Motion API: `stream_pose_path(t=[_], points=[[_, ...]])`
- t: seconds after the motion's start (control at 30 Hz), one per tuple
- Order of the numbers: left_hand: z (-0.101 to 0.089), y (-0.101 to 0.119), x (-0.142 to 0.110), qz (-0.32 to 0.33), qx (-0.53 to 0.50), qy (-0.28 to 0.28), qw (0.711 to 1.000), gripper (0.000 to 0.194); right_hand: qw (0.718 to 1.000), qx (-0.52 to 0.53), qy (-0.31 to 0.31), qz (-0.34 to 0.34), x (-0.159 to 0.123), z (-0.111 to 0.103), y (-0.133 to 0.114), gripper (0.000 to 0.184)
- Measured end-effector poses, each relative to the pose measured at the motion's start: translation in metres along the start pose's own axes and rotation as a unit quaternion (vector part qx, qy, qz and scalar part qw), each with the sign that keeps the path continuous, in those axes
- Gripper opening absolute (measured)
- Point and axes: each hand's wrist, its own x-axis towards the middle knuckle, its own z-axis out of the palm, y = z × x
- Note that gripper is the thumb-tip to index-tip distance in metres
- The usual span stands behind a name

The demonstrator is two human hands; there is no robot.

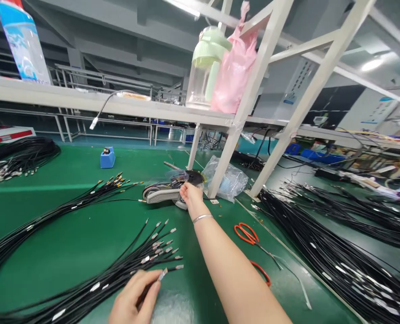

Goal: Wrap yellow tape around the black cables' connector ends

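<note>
My left hand (135, 294) pinches the end of a black cable, whose small silver connector (163, 274) sticks out past the thumb and finger. Beside it lies a bundle of black cables (119, 274) with silver ends and white labels, looping round at the left to yellowish tips (117, 182). My right hand (190, 198), with a bracelet at the wrist, is stretched forward to a grey tape dispenser (161, 195). Its fingers are curled at the dispenser's near side; what they pinch there is too small to make out.
Orange-handled scissors (247, 234) and another red handle (262, 271) lie to the right. Shelf posts (231, 146) rise beside a clear plastic bag (228, 180). More cable bundles lie right (321, 252) and far left (20, 155). A blue block (107, 158) stands behind.
</note>
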Motion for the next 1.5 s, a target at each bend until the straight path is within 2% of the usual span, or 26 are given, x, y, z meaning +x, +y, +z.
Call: stream_pose_path(t=[0.07, 0.13, 0.2, 0.27, 0.33, 0.4, 0.47, 0.53, 0.67, 0.83, 1.0, 1.5], points=[[-0.009, 0.009, 0.006, -0.065, -0.035, 0.000, 0.997, 0.019, 1.000, -0.011, -0.005, -0.012, -0.007, 0.002, -0.003, 0.030], [-0.012, 0.017, 0.008, -0.140, -0.077, 0.026, 0.987, 0.021, 0.999, -0.024, -0.028, -0.026, -0.020, -0.003, -0.003, 0.026], [-0.010, 0.022, 0.007, -0.211, -0.119, 0.029, 0.970, 0.024, 0.996, -0.039, -0.072, -0.044, -0.045, -0.018, 0.003, 0.019], [-0.008, 0.023, 0.005, -0.254, -0.146, 0.016, 0.956, 0.026, 0.987, -0.061, -0.135, -0.056, -0.081, -0.045, 0.018, 0.012], [-0.007, 0.023, 0.002, -0.248, -0.144, 0.001, 0.958, 0.023, 0.978, -0.092, -0.182, -0.048, -0.123, -0.078, 0.041, 0.010], [-0.007, 0.022, -0.001, -0.196, -0.112, -0.010, 0.974, 0.018, 0.960, -0.155, -0.225, -0.055, -0.161, -0.106, 0.067, 0.013], [-0.007, 0.022, -0.004, -0.128, -0.071, -0.011, 0.989, 0.016, 0.952, -0.191, -0.233, -0.051, -0.189, -0.124, 0.090, 0.017], [-0.006, 0.023, -0.006, -0.074, -0.038, -0.010, 0.996, 0.014, 0.955, -0.194, -0.220, -0.051, -0.204, -0.130, 0.105, 0.020], [-0.004, 0.026, -0.010, -0.006, 0.009, -0.010, 1.000, 0.013, 0.966, -0.155, -0.199, -0.057, -0.212, -0.126, 0.115, 0.023], [-0.006, 0.030, -0.011, 0.075, 0.060, -0.004, 0.995, 0.014, 0.976, -0.127, -0.177, -0.027, -0.214, -0.122, 0.116, 0.024], [-0.012, 0.032, -0.010, 0.126, 0.071, -0.033, 0.989, 0.019, 0.979, -0.110, -0.173, -0.004, -0.216, -0.119, 0.111, 0.022], [-0.015, 0.029, -0.009, 0.136, 0.047, -0.029, 0.989, 0.022, 0.973, -0.136, -0.185, 0.002, -0.216, -0.116, 0.098, 0.010]])
